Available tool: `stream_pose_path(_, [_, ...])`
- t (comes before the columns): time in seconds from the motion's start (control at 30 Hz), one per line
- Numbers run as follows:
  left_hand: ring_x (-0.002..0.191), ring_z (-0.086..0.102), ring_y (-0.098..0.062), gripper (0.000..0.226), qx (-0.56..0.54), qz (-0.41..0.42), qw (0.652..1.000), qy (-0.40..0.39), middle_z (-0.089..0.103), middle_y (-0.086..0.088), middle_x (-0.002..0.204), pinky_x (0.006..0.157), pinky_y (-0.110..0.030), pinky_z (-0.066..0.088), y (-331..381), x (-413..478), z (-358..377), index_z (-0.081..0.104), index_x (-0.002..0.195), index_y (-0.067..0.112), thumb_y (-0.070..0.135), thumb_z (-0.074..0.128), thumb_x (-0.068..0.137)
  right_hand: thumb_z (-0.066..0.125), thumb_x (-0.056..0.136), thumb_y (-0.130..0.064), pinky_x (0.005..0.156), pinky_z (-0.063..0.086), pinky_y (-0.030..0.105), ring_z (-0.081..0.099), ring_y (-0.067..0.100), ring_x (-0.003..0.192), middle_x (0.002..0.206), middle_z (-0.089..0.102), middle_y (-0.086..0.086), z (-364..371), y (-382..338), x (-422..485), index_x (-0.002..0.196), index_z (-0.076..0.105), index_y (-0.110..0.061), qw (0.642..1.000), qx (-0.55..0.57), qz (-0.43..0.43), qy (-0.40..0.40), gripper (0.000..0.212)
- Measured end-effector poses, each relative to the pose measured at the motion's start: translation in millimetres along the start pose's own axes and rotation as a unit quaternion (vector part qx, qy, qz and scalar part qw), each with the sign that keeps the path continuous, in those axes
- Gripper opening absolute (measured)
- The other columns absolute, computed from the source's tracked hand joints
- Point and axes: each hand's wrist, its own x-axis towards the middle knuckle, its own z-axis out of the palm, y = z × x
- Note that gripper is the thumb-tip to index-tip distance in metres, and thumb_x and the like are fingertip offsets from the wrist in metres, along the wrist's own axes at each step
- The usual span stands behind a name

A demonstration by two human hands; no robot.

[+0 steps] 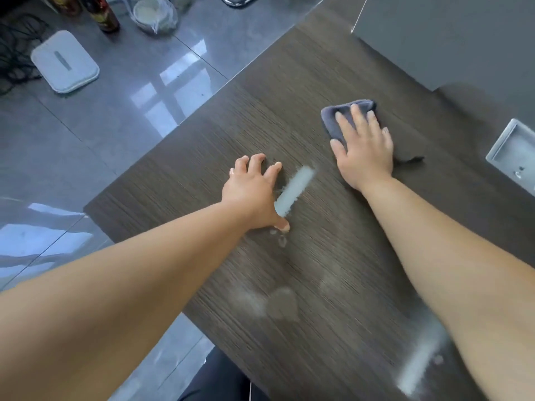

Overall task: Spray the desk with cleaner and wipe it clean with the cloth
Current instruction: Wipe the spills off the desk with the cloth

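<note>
— Where is the cloth (333, 120)?

— Far side of the dark wood-grain bench (304, 68), to the right. It is a grey cloth, bunched up, lying flat on the surface under the right hand (363, 146).

— Gripped?

— No. The right hand lies palm-down on it with the fingers straight and slightly spread, pressing it to the bench. Part of the cloth sticks out past the fingertips and a dark corner shows by the heel of the hand.

— And the left hand (254, 186)?

— Bare on the bench, nearer the left edge, well apart from the cloth. Its fingers are spread and bent, tips on the wood, thumb down too. It holds nothing.

— Anything on the surface?

— A pale streak (295, 189) just beside the left hand, between the two hands. It may be wet cleaner, though the picture is blurred. There are fainter cloudy smears (254, 302) closer to the person.

— What else is around?

— A metal recessed box (515, 151) is set into the bench at the right. On the glossy grey floor (115, 125) to the left lie a white rectangular tray (65, 62) and a dark bottle (107, 15).
</note>
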Motion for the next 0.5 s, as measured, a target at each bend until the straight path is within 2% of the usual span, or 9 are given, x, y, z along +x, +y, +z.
stream_pose_path(0.07, [0.137,0.016,-0.022,0.083,-0.102,-0.002,0.993,0.054,0.023,0.001,0.148,0.107,-0.037,0.03,-12,-7,1,0.031,0.143,0.027,0.047,0.071,0.073,0.027,0.099,-0.047,0.115,0.008,0.051,0.006,0.029,0.146,0.16,0.006,0.001,5,-38,-7,0.151,0.017,-0.028,0.996,0.025,0.087,0.018,0.056])
stream_pose_path(0.1, [0.135,0.021,-0.022,0.068,-0.135,-0.001,0.987,0.085,0.03,0.0,0.144,0.107,-0.035,0.029,-19,-10,1,0.038,0.14,0.025,0.037,0.067,0.08,0.028,0.098,-0.048,0.114,0.01,0.053,0.008,0.031,0.145,0.16,0.008,0.003,10,-59,-16,0.151,0.02,-0.026,0.996,0.033,0.084,0.024,0.057])
stream_pose_path(0.13, [0.132,0.026,-0.023,0.055,-0.15,-0.004,0.982,0.113,0.036,-0.002,0.14,0.107,-0.034,0.028,-27,-18,2,0.043,0.136,0.024,0.026,0.061,0.083,0.029,0.097,-0.049,0.113,0.013,0.054,0.014,0.034,0.144,0.159,0.014,0.006,15,-79,-34,0.149,0.025,-0.025,0.998,0.039,0.044,0.036,0.058])
stream_pose_path(0.2, [0.128,0.031,-0.025,0.044,-0.162,-0.024,0.974,0.157,0.043,-0.004,0.134,0.106,-0.032,0.027,-42,-34,6,0.051,0.128,0.019,0.012,0.054,0.084,0.033,0.093,-0.049,0.109,0.023,0.057,0.028,0.037,0.139,0.154,0.029,0.009,22,-97,-75,0.144,0.039,-0.022,0.993,0.044,-0.102,0.049,0.059])
stream_pose_path(0.3, [0.123,0.034,-0.027,0.038,-0.169,-0.068,0.966,0.185,0.048,-0.006,0.128,0.102,-0.029,0.026,-58,-65,18,0.056,0.12,0.014,0.006,0.052,0.084,0.038,0.092,-0.049,0.109,0.026,0.051,0.035,0.034,0.137,0.151,0.037,0.006,21,-64,-107,0.139,0.047,-0.024,0.942,0.01,-0.336,0.005,0.054])
stream_pose_path(0.33, [0.122,0.034,-0.026,0.036,-0.164,-0.074,0.966,0.184,0.048,-0.006,0.127,0.102,-0.029,0.027,-62,-74,23,0.057,0.119,0.014,0.007,0.052,0.084,0.038,0.091,-0.048,0.108,0.026,0.049,0.036,0.033,0.136,0.15,0.038,0.005,19,-48,-101,0.138,0.048,-0.025,0.928,-0.004,-0.372,0.008,0.054])
stream_pose_path(0.4, [0.125,0.03,-0.024,0.035,-0.15,-0.075,0.971,0.17,0.047,-0.003,0.128,0.102,-0.028,0.027,-67,-89,33,0.056,0.12,0.016,0.01,0.052,0.086,0.032,0.09,-0.049,0.108,0.028,0.051,0.034,0.031,0.138,0.151,0.036,0.003,15,-31,-80,0.14,0.046,-0.026,0.951,-0.005,-0.309,0.022,0.056])
stream_pose_path(0.47, [0.128,0.028,-0.022,0.034,-0.14,-0.072,0.975,0.159,0.045,-0.001,0.13,0.104,-0.027,0.026,-69,-100,41,0.056,0.121,0.018,0.013,0.052,0.088,0.024,0.094,-0.05,0.113,0.019,0.053,0.019,0.029,0.144,0.158,0.021,0.0,12,-46,-65,0.147,0.032,-0.029,0.993,0.03,-0.109,0.017,0.058])
stream_pose_path(0.5, [0.128,0.027,-0.022,0.034,-0.139,-0.072,0.975,0.158,0.045,-0.001,0.131,0.105,-0.026,0.025,-69,-105,44,0.056,0.122,0.018,0.014,0.052,0.089,0.024,0.097,-0.049,0.115,0.012,0.052,0.01,0.028,0.146,0.16,0.011,0.0,12,-66,-63,0.149,0.024,-0.03,0.999,0.042,-0.015,0.021,0.056])
